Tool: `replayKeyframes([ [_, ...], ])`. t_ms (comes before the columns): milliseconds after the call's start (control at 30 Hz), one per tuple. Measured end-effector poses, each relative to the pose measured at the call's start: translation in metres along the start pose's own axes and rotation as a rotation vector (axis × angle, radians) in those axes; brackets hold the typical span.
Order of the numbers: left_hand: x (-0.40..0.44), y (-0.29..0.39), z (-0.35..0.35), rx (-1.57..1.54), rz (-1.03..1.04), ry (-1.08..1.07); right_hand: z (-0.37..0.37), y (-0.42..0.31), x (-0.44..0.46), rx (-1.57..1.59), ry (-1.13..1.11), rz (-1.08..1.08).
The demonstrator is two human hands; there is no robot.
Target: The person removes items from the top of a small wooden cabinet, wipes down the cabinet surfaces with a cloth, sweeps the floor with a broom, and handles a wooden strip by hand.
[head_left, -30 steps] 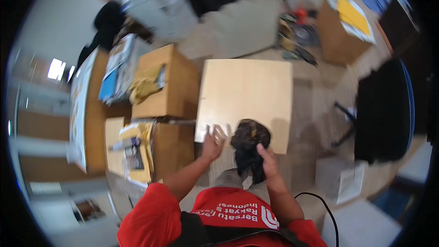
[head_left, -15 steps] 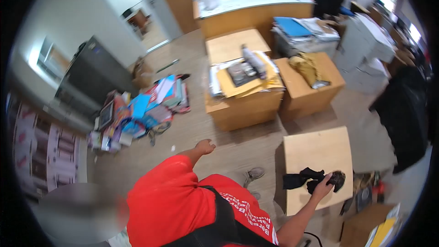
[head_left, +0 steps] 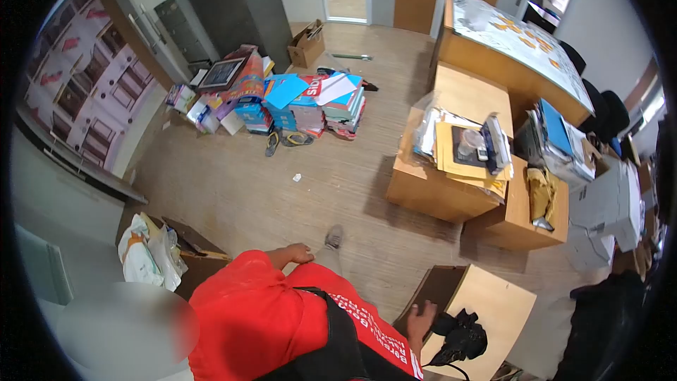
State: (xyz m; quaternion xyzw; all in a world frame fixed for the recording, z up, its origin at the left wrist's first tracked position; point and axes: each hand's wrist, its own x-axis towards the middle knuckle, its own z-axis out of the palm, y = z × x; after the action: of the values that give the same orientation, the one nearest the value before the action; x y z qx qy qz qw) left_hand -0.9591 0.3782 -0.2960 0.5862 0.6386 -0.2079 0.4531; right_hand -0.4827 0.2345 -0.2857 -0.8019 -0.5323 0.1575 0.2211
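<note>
A black bundle (head_left: 462, 335) of what looks like straps or cloth lies on a light wooden table (head_left: 504, 296) at the lower right, with a thin black cord running from its near side. My right hand (head_left: 421, 319) is just left of the bundle, over the table's left side, fingers spread and holding nothing. In front of my red shirt, my left hand (head_left: 301, 252) hangs above the floor beside my shoe (head_left: 334, 236); its fingers are loosely bent and nothing shows in them.
Stacks of books and packs (head_left: 303, 102) stand along the grey cabinet (head_left: 240, 17). Wooden desks (head_left: 444, 194) loaded with envelopes and papers are ahead right. A box with plastic bags (head_left: 201, 261) sits at left. Black cloth (head_left: 606, 324) drapes at far right.
My right hand has let go of the black bundle and moved left of it. My view has swung left, so the desks appear farther right.
</note>
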Motion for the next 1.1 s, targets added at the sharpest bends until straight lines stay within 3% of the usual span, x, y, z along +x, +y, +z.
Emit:
replayKeyframes([
  [33,0.006,-0.006,-0.010,-0.023,-0.002,-0.004,-0.002,-0.019,0.005,-0.014,-0.011,-0.015],
  [100,0.020,-0.019,-0.037,0.014,0.047,0.068,-0.006,-0.064,0.019,0.263,-0.567,0.292],
  [200,0.048,-0.031,-0.090,-0.063,0.141,0.168,0.097,0.008,0.005,0.233,-0.504,0.355],
  [300,0.086,-0.057,-0.138,-0.241,0.154,0.236,0.133,0.033,-0.007,0.122,-0.564,0.492],
  [500,0.119,-0.072,-0.258,-0.400,0.069,0.332,0.165,-0.045,0.042,0.154,-0.626,0.419],
  [633,0.172,-0.059,-0.325,-0.488,0.132,0.348,0.141,-0.181,0.097,0.559,-0.308,0.587],
  [667,0.213,-0.063,-0.334,-0.582,0.137,0.468,0.144,-0.188,0.110,0.572,-0.282,0.607],
  [733,0.225,-0.041,-0.369,-0.663,0.151,0.584,0.148,-0.192,0.141,0.588,-0.401,0.450],
  [800,0.162,0.016,-0.433,-1.080,0.115,0.422,0.151,-0.197,0.166,0.566,-0.388,0.472],
  [933,0.196,0.032,-0.495,-1.189,0.176,0.504,0.185,-0.175,0.219,0.490,-0.355,0.632],
  [1000,0.203,0.030,-0.525,-1.268,0.098,0.490,0.193,-0.182,0.250,0.448,-0.415,0.749],
  [1100,0.210,0.028,-0.573,-1.313,0.059,0.540,0.195,-0.207,0.299,0.340,-0.557,0.709],
])
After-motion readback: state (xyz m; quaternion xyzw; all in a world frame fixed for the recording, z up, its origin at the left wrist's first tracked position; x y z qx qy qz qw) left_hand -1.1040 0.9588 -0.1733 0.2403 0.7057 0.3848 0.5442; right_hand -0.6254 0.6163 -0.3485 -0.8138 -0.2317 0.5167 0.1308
